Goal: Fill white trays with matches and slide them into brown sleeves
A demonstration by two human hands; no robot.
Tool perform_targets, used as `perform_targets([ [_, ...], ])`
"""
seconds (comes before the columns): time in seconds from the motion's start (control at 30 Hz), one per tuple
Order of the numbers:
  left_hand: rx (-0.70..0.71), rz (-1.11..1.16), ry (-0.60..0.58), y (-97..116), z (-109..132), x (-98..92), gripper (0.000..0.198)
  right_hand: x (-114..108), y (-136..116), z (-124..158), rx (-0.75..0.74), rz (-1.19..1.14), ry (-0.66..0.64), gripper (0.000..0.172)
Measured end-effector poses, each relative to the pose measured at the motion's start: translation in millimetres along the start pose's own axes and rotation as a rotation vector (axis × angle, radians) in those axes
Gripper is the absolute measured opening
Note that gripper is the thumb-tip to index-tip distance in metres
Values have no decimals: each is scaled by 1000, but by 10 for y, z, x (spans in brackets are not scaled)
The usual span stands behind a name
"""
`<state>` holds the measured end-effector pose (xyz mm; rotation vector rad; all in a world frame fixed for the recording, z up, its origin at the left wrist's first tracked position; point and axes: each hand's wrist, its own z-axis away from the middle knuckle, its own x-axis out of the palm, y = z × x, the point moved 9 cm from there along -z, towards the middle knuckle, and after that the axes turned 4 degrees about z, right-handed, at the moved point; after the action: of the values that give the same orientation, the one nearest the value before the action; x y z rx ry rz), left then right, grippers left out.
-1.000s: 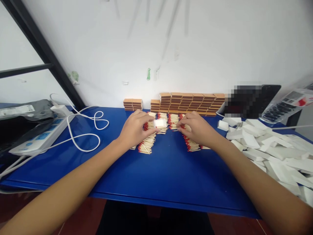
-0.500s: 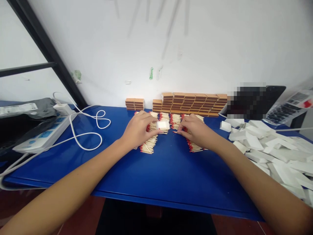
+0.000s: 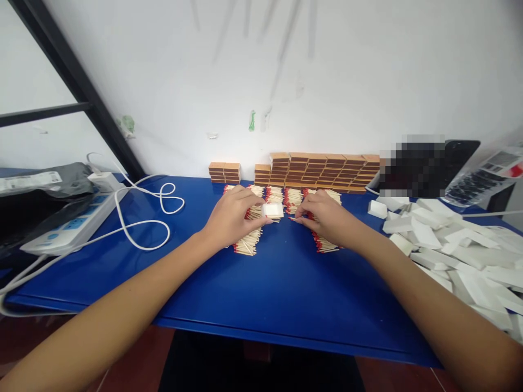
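Observation:
My left hand is closed around the left end of a small white matchbox tray, gripping it between thumb and fingers just above the table. Across from it, my right hand pinches a few red-tipped matches between thumb and fingertips. Under and around both hands lie bundles of loose matches, one pile below the left hand and another pile partly covered by the right. Between the hands, further rows of matches stretch toward the wall.
Brown matchboxes are stacked along the wall, with a smaller stack to their left. White trays heap up at the right, near a dark phone. At left, a power strip and white cable lie on the blue table.
Both hands stay almost where they were, still holding the tray and the matches. The whole view has shifted only very slightly.

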<state>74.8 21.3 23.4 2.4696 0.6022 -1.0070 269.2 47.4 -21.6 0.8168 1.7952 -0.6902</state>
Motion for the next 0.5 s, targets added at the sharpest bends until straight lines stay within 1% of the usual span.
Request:
perform_targets([
  [0.1, -4, 7, -2, 0, -7, 1, 35, 39, -10, -5, 19, 11, -17, 17],
  [0.2, -3, 2, -1, -5, -5, -2, 35, -39, -55, -12, 25, 6, -3, 18],
  [0.33, -15, -7, -8, -16, 2, 1, 35, -319, -188, -14, 11, -40, 138, 17],
  [0.4, -2, 1, -11, 21, -2, -2, 37, -441, -289, -6, 5, -83, 210, 15],
  [0.5, 45, 23, -19, 138, -16, -11, 39, -512, -458, 4, -5, -126, 262, 12],
])
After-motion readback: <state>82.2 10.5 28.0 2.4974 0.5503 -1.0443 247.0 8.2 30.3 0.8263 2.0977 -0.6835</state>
